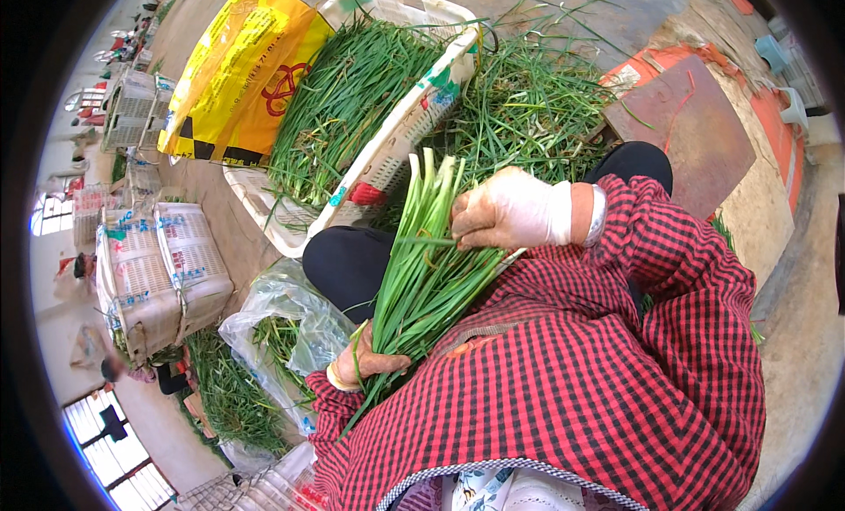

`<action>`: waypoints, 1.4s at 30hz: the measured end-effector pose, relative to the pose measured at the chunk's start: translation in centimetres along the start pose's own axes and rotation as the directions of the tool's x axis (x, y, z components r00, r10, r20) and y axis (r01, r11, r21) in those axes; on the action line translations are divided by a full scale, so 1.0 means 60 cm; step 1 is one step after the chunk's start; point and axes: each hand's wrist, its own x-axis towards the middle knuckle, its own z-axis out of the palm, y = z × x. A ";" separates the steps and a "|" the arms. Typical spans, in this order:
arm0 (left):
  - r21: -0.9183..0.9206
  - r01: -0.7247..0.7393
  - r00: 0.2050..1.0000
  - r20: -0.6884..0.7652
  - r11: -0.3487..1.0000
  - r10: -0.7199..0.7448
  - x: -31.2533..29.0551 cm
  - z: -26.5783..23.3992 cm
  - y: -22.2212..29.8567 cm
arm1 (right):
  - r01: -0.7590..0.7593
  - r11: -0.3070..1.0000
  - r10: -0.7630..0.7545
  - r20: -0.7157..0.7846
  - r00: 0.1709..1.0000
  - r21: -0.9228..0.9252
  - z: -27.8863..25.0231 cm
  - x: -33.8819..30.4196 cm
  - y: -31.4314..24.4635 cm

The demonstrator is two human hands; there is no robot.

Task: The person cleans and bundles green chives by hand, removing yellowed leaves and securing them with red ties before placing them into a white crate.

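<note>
Head view: left-hand fingers (384,363) clamp a leafy green bundle (421,286), and right-hand fingers (475,219) pinch at its stalks (429,190).

Green stalks (431,278) hide part of the left hand (366,362). The top edge clips 1 yellow bag (242,80).

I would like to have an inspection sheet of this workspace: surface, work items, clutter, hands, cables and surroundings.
Surface: grey-brown floor, partly covered by a loose heap of long green stalks.
Work items: bundle of green leafy stalks with pale ends; white perforated plastic crate, filled with similar stalks.
Clutter: yellow printed plastic bag beside the crate; crumpled clear plastic bag; flat reddish-brown board.
Hands: left hand grips the bundle's leafy part; right hand, partly white-covered, touches it nearer the pale ends, grip unclear.
Cables: nothing seen.
Surroundings: white plastic crates at left.
</note>
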 end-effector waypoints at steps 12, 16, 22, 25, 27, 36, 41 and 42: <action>-0.121 -0.043 0.983 -0.185 0.992 0.020 -0.023 -0.036 -0.021 | -0.597 0.637 0.763 -0.285 0.580 0.488 -0.184 -0.159 0.121; -0.088 -0.102 0.967 -0.241 0.991 0.078 -0.022 -0.031 -0.016 | -0.694 0.694 0.539 -0.499 0.678 -0.194 -0.097 -0.128 0.136; 0.017 -0.096 0.976 -0.196 0.995 0.097 -0.017 -0.021 -0.007 | -0.422 0.788 0.436 0.079 0.897 0.449 -0.043 0.007 0.050; -0.044 -0.084 0.980 -0.182 0.996 0.075 -0.021 -0.020 -0.011 | -0.367 0.770 0.400 0.053 0.915 0.522 -0.034 0.011 0.051; -0.089 -0.055 0.991 -0.123 0.995 0.044 -0.021 -0.022 -0.009 | -0.332 0.800 0.383 -0.001 0.924 0.499 -0.026 0.001 0.056; -0.112 -0.038 0.998 0.045 0.993 0.044 -0.001 -0.015 0.001 | -0.262 0.800 0.427 -0.204 0.881 0.540 -0.034 -0.049 0.067; -0.060 0.024 1.000 0.004 0.998 -0.024 -0.027 -0.030 -0.010 | -0.565 0.697 0.715 -0.484 0.504 0.441 -0.149 -0.132 0.172; -0.040 0.003 1.000 -0.010 0.999 -0.004 -0.028 -0.028 -0.010 | -0.816 0.562 0.703 -0.600 0.383 0.136 -0.164 -0.135 0.183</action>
